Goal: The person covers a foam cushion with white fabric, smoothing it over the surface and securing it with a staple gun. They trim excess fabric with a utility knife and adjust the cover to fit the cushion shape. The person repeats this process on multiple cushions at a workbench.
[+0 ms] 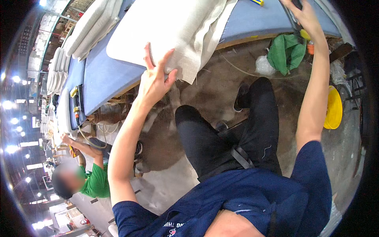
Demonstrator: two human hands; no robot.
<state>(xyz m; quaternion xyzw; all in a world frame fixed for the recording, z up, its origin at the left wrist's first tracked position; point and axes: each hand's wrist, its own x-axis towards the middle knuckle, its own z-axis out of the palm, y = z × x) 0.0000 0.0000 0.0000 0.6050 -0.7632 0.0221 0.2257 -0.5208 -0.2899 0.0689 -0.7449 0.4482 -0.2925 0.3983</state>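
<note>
Left hand: the left hand (156,77) is spread against the lower edge of a folded beige fabric panel (177,31), fingers up on the cloth and thumb at the hanging corner; its grip is clenched on that edge.
Right hand: the right hand (304,15) reaches to the top of the view and its grip is clenched around a dark tool (292,14), of which only a slim dark part shows; what kind of tool cannot be told.
Fabric panel: lies on the blue worktop (106,75) with its frayed corner overhanging the near edge, loose threads dangling.
Worktop: long, blue-covered, curving away to the upper left; more pale folded panels (89,27) are stacked along it.
Green bag: a crumpled green bag (286,53) sits on the floor under the worktop edge, just below the right hand, with a clear plastic wrapper (263,65) beside it.
Yellow disc: a round yellow disc (333,108) stands on edge at the right, beside the right forearm.
Small yellow item: a yellow block (257,2) lies on the worktop at the top edge.
Co-worker: a person in a green shirt (94,181) is bent low at the lower left, one arm raised to the worktop side.
Labels: none legible.
</note>
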